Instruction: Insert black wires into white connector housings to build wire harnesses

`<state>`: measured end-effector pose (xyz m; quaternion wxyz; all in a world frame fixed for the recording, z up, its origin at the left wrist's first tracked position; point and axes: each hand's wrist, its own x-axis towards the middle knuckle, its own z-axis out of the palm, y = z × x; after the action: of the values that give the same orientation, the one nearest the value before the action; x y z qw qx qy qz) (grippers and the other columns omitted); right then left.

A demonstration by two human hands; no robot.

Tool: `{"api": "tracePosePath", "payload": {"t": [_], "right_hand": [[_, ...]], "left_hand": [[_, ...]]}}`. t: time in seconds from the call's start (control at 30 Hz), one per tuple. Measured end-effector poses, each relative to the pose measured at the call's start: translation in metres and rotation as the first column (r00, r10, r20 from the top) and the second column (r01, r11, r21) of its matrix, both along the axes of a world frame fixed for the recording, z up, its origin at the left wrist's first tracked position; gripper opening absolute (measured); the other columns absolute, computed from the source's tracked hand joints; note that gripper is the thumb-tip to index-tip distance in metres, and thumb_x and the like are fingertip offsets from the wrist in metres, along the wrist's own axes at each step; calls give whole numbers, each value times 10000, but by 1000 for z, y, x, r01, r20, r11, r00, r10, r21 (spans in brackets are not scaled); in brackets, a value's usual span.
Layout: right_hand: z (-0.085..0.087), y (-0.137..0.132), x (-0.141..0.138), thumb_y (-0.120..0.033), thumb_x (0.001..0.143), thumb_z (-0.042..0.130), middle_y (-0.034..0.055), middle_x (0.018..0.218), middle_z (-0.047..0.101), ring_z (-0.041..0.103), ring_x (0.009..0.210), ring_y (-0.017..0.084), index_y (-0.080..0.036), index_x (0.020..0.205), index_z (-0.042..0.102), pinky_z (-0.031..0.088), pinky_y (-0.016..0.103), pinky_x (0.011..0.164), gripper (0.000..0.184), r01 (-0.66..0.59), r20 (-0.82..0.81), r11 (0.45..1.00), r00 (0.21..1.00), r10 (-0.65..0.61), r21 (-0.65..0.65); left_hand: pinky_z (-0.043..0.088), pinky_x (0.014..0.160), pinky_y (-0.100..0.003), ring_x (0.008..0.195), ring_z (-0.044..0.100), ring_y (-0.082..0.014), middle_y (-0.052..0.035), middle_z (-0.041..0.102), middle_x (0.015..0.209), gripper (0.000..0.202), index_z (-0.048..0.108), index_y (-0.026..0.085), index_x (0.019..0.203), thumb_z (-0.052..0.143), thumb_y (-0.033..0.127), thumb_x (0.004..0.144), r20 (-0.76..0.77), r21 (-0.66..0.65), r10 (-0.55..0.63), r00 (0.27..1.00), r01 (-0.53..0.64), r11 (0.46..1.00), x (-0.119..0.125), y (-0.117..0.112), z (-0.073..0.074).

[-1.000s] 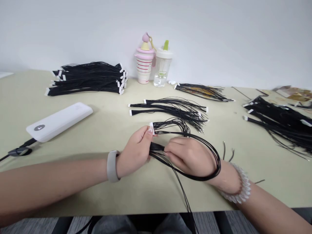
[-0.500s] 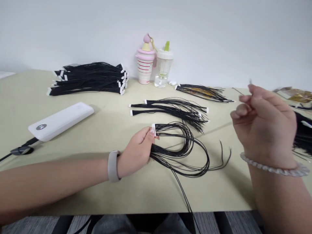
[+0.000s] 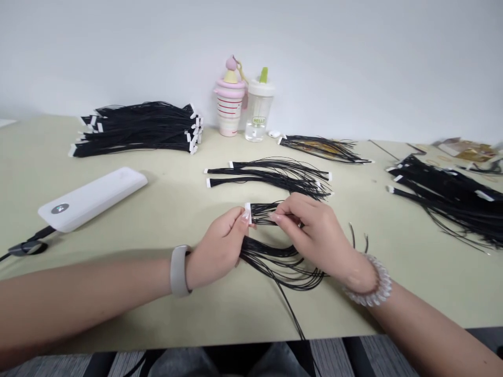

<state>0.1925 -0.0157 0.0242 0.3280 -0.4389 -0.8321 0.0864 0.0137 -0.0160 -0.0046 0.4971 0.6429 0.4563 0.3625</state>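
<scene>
- Centrally, low in the frame, the left hand (image 3: 218,246) pinches the white connector (image 3: 248,213) of a black wire bundle (image 3: 275,256) between thumb and fingertips, its grip clenched on that plug end.
- The right hand (image 3: 314,230), just right of it, nips a few strands beside the connector, grip closed on them.
- The bundle loops limply on the desk (image 3: 176,220) under both hands, with one strand trailing off the near edge.
- It is likely light, floppy and quick to tangle. The stiff connector gives the surest hold, while the thin strands may slip or kink.
- Similar bundles (image 3: 275,175) lie just above, and a power bank (image 3: 92,198) sits at the left.

Left hand (image 3: 218,247) pinched shut; right hand (image 3: 316,231) pinching
</scene>
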Motion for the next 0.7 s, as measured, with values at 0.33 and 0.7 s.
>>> {"api": "tracePosePath", "payload": {"t": [0.33, 0.7], "right_hand": [[2, -1, -4, -188, 875, 410, 23, 725, 519, 464, 685, 112, -161, 739, 499, 369, 248, 632, 165, -8, 65, 997, 998, 13, -81], [4, 0, -3, -194, 884, 400, 8, 711, 507, 454, 673, 95, -158, 718, 483, 352, 229, 625, 189, -28, 56, 990, 998, 36, -141]], "left_hand": [[298, 451, -216, 458, 333, -82, 43, 364, 503, 342, 345, 186, 632, 315, 414, 885, 23, 4, -43, 999, 43, 999, 0, -1, 2], [287, 457, -210, 489, 328, -83, 36, 368, 511, 331, 354, 182, 635, 318, 394, 887, 11, 39, -64, 998, 63, 997, 0, -1, 1]]}}
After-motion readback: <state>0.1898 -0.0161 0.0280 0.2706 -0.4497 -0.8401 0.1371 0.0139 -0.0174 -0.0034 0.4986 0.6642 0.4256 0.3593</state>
